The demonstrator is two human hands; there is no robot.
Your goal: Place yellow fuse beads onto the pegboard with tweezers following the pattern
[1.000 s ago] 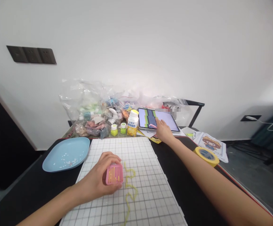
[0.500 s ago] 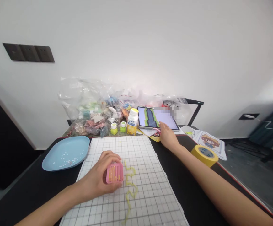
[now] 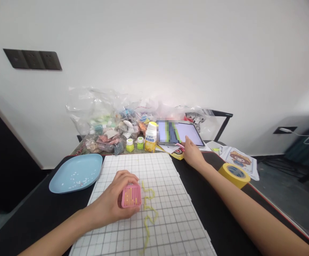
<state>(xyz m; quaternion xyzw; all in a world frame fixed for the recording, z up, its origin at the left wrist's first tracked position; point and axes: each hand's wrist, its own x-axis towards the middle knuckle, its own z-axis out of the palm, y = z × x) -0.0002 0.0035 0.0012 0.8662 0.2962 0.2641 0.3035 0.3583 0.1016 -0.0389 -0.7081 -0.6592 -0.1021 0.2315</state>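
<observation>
My left hand [image 3: 118, 195] is wrapped round a small pink slotted box [image 3: 131, 196] with yellow beads in its slots, held over a white gridded board [image 3: 170, 199]. Just right of the box, a wavy line of yellow-green beads [image 3: 150, 215] runs down the board. My right hand [image 3: 193, 153] is at the lower edge of a tablet [image 3: 190, 131], one finger pointing up at the screen. From its curled fingers sticks out a slim pink tool [image 3: 180, 145], its kind too small to make out. Part of the screen is pixelated; a green and dark pattern shows there.
A blue tray [image 3: 76, 172] with scattered white beads lies left of the board. Behind it stand a white-and-yellow bottle [image 3: 151, 138], two small jars [image 3: 129, 145] and several bags of beads [image 3: 109, 137]. At right are yellow tape [image 3: 234, 175] and printed sheets [image 3: 241, 161].
My right hand has shifted slightly right along the tablet, and the pattern on the screen looks changed. My left hand keeps its hold on the pink box. The view has moved slightly.
</observation>
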